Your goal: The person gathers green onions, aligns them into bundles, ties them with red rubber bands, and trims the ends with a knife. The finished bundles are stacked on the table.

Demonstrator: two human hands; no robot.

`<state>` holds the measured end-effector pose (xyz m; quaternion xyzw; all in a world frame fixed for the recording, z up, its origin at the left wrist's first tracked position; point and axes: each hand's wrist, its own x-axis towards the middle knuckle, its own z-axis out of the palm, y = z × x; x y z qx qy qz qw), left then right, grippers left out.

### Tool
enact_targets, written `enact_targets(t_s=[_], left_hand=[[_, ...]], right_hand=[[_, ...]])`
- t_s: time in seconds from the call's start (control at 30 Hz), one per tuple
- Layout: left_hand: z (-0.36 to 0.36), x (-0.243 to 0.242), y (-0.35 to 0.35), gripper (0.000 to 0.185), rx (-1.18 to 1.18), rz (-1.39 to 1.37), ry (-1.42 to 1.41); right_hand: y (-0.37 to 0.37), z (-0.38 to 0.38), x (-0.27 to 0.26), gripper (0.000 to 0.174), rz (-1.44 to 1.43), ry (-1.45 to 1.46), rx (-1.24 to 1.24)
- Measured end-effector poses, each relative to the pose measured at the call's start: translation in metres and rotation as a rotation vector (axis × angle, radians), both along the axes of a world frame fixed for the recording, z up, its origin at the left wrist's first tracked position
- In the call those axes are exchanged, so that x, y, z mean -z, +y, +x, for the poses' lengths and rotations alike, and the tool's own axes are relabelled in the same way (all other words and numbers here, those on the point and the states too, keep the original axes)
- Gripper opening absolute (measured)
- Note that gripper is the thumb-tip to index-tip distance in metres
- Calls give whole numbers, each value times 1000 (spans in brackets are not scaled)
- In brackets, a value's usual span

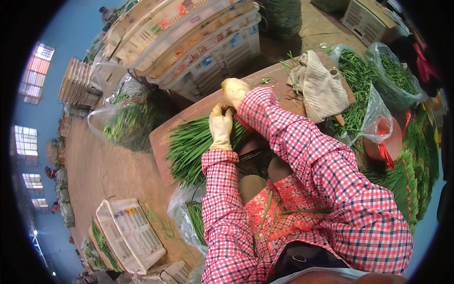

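A bunch of long green leafy stalks, apparently garlic chives, lies across the low reddish-brown board in front of me. My left hand, in a pale glove, is on the bunch with its fingers curled around the stalks near one end. Just beyond it my right hand, gloved too, is bent into a fist at the board's far edge. What the right fingers hold is hidden. A red strip shows beneath my right wrist, against the bunch.
Stacked plastic crates rise beyond the board. A knitted cloth lies at its right end. Bags of loose greens and tied bundles stand on the right. A bagged bunch and a white crate are on the left floor.
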<state>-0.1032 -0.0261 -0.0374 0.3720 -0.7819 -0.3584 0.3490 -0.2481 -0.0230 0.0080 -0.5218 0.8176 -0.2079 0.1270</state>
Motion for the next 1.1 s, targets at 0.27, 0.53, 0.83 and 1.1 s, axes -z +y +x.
enact_targets(t_s=[0.27, 0.53, 0.83, 1.1], left_hand=[[15, -29, 43, 11, -16, -163, 125], [-7, -50, 21, 16, 181, -627, -2], [-37, 17, -63, 20, 145, 144, -134], [-13, -5, 5, 15, 255, 182, -188]], right_hand=[[93, 46, -3, 15, -341, -62, 43], [98, 17, 16, 15, -378, -67, -85], [34, -10, 17, 23, 0, -164, 36], [108, 14, 49, 18, -562, -279, 63]])
